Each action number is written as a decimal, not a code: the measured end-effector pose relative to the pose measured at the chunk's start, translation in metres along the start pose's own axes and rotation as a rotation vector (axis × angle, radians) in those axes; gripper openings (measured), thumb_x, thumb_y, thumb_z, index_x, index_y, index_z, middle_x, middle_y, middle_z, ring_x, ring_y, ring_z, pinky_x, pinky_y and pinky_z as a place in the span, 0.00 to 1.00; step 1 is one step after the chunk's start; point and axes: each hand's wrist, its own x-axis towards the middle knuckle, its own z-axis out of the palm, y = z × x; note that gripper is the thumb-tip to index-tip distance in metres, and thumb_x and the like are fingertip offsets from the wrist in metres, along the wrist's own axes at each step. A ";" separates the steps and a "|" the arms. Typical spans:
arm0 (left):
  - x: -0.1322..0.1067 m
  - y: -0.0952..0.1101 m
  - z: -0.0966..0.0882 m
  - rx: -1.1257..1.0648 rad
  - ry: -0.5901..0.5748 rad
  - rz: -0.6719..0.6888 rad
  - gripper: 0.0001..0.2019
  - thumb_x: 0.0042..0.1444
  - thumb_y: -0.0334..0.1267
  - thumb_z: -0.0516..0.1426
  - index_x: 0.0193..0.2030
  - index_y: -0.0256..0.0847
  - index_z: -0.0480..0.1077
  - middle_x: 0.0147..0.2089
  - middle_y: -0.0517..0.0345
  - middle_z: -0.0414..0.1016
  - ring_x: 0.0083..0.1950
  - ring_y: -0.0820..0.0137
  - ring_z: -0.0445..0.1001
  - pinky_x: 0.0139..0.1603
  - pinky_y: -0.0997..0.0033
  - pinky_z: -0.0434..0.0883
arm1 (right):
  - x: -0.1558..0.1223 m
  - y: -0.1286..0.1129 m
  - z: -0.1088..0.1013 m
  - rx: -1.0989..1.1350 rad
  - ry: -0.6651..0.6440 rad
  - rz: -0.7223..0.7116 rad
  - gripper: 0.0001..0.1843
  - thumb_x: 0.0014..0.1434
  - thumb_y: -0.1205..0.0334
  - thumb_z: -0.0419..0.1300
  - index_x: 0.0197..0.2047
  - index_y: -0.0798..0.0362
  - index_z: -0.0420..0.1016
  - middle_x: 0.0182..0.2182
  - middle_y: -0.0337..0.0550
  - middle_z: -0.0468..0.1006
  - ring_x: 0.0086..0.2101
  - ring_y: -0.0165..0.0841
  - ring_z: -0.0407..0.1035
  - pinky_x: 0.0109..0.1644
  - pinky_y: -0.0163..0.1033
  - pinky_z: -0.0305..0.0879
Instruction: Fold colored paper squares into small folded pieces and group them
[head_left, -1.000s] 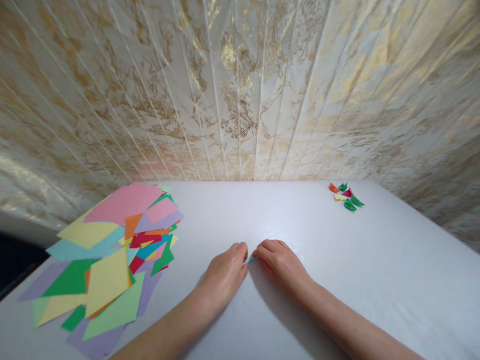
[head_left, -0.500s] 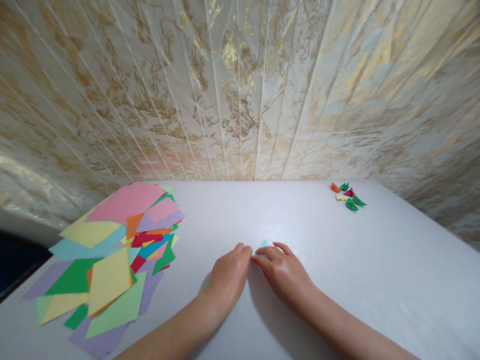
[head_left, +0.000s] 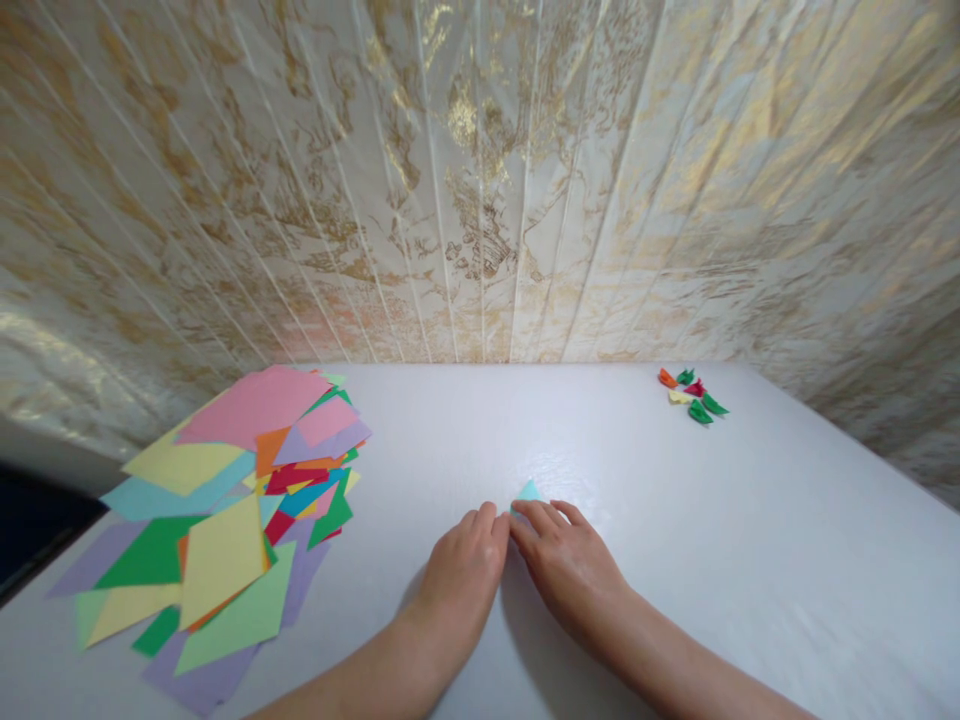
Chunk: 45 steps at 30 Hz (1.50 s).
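A small piece of light blue paper (head_left: 530,490) lies on the white table, its pointed tip showing beyond my right fingers. My right hand (head_left: 566,550) grips it from above, thumb and index finger brought together at its left side while the other fingers bend over it. Close against those fingertips is my left hand (head_left: 469,555), closed, with its fingers curled together at the paper's left edge. Most of the paper is hidden under my hands, so its folds cannot be made out.
Loose sheets and scraps of coloured paper (head_left: 225,555) spread over the left side of the white table (head_left: 442,430). Several small folded paper pieces (head_left: 694,395), green, orange, red and pale yellow, sit at the far right. A gold-patterned curtain (head_left: 480,200) hangs behind the table.
Both hands have come slightly nearer to me, and the left fingers sit lower. A bit more of the light blue paper's tip shows.
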 end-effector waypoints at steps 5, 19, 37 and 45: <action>-0.015 0.000 0.027 0.094 0.126 0.049 0.20 0.60 0.20 0.47 0.56 0.38 0.67 0.48 0.52 0.74 0.47 0.60 0.73 0.49 0.57 0.75 | 0.000 -0.003 -0.005 -0.034 -0.025 -0.002 0.16 0.62 0.75 0.56 0.50 0.50 0.73 0.48 0.47 0.78 0.45 0.37 0.75 0.53 0.46 0.65; -0.013 -0.011 0.017 -0.106 0.126 0.064 0.20 0.62 0.31 0.55 0.61 0.38 0.64 0.53 0.50 0.72 0.52 0.59 0.71 0.54 0.56 0.71 | -0.004 -0.001 -0.009 0.044 -0.105 0.004 0.19 0.64 0.70 0.55 0.58 0.53 0.70 0.54 0.49 0.75 0.51 0.39 0.71 0.57 0.48 0.64; -0.017 -0.006 0.030 0.079 0.194 0.080 0.27 0.63 0.43 0.56 0.68 0.39 0.60 0.57 0.46 0.73 0.52 0.56 0.70 0.53 0.54 0.67 | -0.002 0.034 -0.002 0.013 -0.099 0.109 0.24 0.66 0.63 0.55 0.64 0.53 0.65 0.62 0.49 0.69 0.60 0.40 0.63 0.64 0.52 0.56; -0.009 -0.006 0.022 0.011 0.189 0.059 0.25 0.63 0.42 0.56 0.66 0.41 0.61 0.54 0.47 0.72 0.52 0.57 0.70 0.52 0.54 0.69 | -0.007 0.022 0.004 0.034 -0.099 0.107 0.25 0.65 0.64 0.55 0.65 0.54 0.64 0.63 0.51 0.67 0.62 0.42 0.60 0.65 0.54 0.54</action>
